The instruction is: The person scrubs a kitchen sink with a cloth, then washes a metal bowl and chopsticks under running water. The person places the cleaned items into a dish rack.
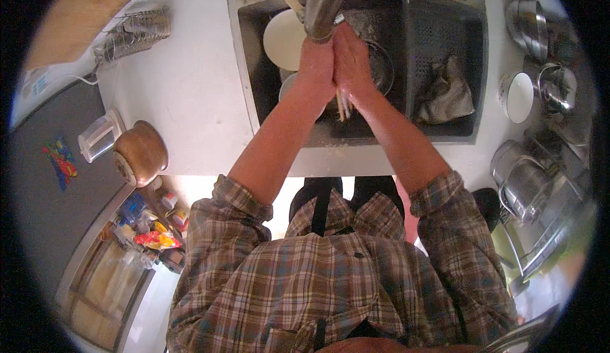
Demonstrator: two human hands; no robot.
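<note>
My left hand (318,62) and my right hand (351,56) are pressed palm to palm around a bundle of thin sticks, seemingly chopsticks (342,105). Their ends poke out below my wrists; the rest is hidden between the palms. Directly over my fingers hangs the metal faucet (326,12), which covers part of the left hand. Below lies the dark sink (333,136). A white bowl or plate (282,41) sits left of my hands, with another pale dish (287,88) partly under my left forearm. Right of my hands shows a round, shiny vessel (385,69).
In the sink's right basin lies a crumpled cloth (448,98). A brown pot (139,154), a clear plastic container (101,136) and a wire rack (138,33) stand to the left. Metal bowls (526,29), a white bowl (518,98) and a metal pot (522,184) line the right.
</note>
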